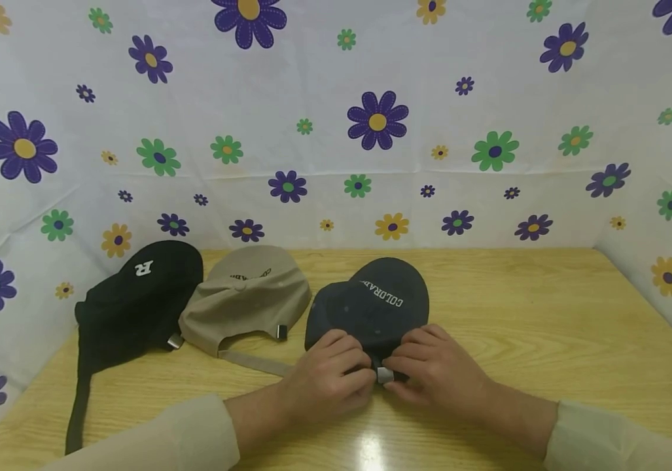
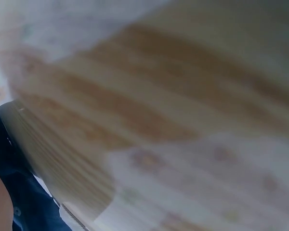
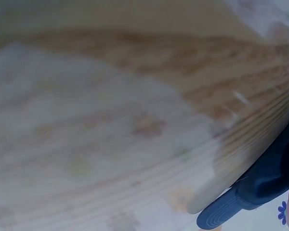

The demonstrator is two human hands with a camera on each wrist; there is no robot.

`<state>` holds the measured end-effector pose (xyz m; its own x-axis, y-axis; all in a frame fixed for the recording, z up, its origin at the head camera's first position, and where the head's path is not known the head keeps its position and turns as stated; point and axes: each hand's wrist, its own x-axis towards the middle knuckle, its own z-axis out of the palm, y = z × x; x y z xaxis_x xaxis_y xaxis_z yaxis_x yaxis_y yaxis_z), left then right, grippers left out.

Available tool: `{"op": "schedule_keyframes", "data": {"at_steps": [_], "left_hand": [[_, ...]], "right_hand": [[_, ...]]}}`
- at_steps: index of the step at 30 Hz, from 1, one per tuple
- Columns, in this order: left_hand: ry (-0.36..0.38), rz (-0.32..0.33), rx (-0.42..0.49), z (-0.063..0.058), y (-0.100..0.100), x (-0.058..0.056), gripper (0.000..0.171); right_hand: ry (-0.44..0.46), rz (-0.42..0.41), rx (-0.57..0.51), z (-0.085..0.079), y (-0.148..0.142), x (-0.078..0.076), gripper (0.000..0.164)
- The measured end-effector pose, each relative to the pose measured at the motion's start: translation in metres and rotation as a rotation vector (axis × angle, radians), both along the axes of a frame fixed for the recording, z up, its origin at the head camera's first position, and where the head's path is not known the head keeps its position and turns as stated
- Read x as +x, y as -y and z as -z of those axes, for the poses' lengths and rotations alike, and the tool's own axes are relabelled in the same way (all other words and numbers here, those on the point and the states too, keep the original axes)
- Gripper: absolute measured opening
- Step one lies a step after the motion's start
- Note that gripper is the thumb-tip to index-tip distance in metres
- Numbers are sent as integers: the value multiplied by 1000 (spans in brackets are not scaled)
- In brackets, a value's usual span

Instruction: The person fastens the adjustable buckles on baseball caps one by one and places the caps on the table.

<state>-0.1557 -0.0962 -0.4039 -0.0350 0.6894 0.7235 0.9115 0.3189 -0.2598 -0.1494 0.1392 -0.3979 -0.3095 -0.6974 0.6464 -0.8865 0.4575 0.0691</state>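
A navy baseball cap (image 1: 379,301) with white COLORADO lettering lies on the wooden table, brim away from me and back strap toward me. My left hand (image 1: 336,373) pinches the strap on the left side with curled fingers. From the right, my right hand (image 1: 438,366) grips the strap beside its silver buckle (image 1: 385,375), which shows between the two hands. Part of the strap is hidden behind the fingers. In the left wrist view the navy cap (image 2: 24,192) shows at the lower left edge; the right wrist view has its navy brim (image 3: 221,211) at lower right.
Left of the navy cap lies a beige cap (image 1: 253,294), its loose strap (image 1: 253,362) reaching toward my left forearm. A black cap (image 1: 141,307) with a white R sits farther left, its strap hanging toward the front. Behind the table (image 1: 548,314) stands a flower-print cloth (image 1: 324,85).
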Motion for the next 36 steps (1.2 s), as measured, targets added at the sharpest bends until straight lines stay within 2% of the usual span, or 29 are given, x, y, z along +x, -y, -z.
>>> {"op": "schedule_keyframes", "data": {"at_steps": [3, 10, 17, 23, 30, 36], "left_hand": [[12, -4, -12, 0, 0, 2, 8], [31, -27, -13, -1, 1, 4, 7], [40, -35, -2, -2, 1, 3, 8], [66, -51, 5, -1, 2, 2, 7], [55, -61, 14, -1, 2, 3, 6], [83, -99, -1, -2, 0, 4, 18]], "right_hand": [[-3, -2, -3, 1, 1, 1, 21], [82, 48, 17, 0, 2, 5, 30], [51, 61, 45, -1, -1, 4, 17], [21, 50, 38, -1, 0, 4, 14], [-21, 16, 22, -1, 1, 3, 10], [-8, -23, 17, 0, 1, 1, 5]]}}
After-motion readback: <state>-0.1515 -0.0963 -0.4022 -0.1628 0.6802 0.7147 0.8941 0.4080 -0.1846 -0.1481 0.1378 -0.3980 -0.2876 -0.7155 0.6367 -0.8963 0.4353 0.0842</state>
